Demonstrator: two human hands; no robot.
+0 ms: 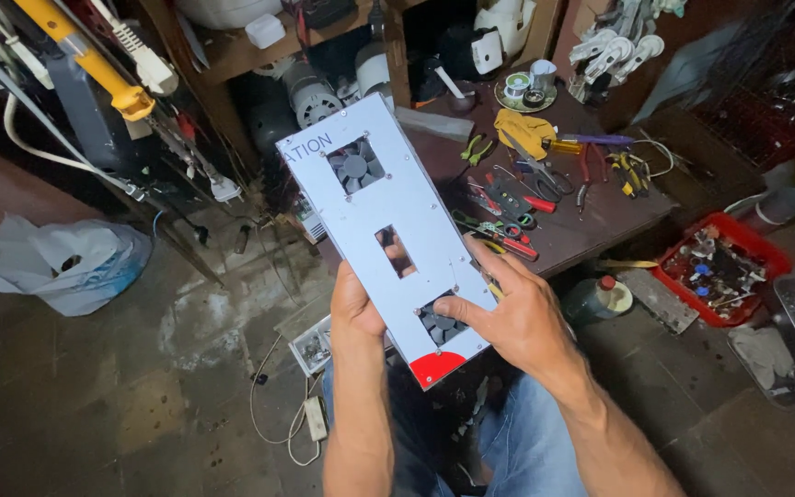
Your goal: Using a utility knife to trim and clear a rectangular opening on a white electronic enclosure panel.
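A long grey metal panel (397,198) with two round fan openings, a small rectangular cutout and a red mark at its near end is held up over my lap. My left hand (353,308) grips its left edge from behind, fingers showing through the cutout. My right hand (512,313) holds the right edge, its fingers resting on the panel face beside the lower fan (439,324). The upper fan (354,167) sits near the far end.
A dark low table (591,212) at the right carries pliers, screwdrivers, a yellow cloth (522,131) and wire spools. A red tray of parts (721,267) and a green bottle (595,299) stand on the floor. A white plastic bag (52,262) lies at left; cables trail below.
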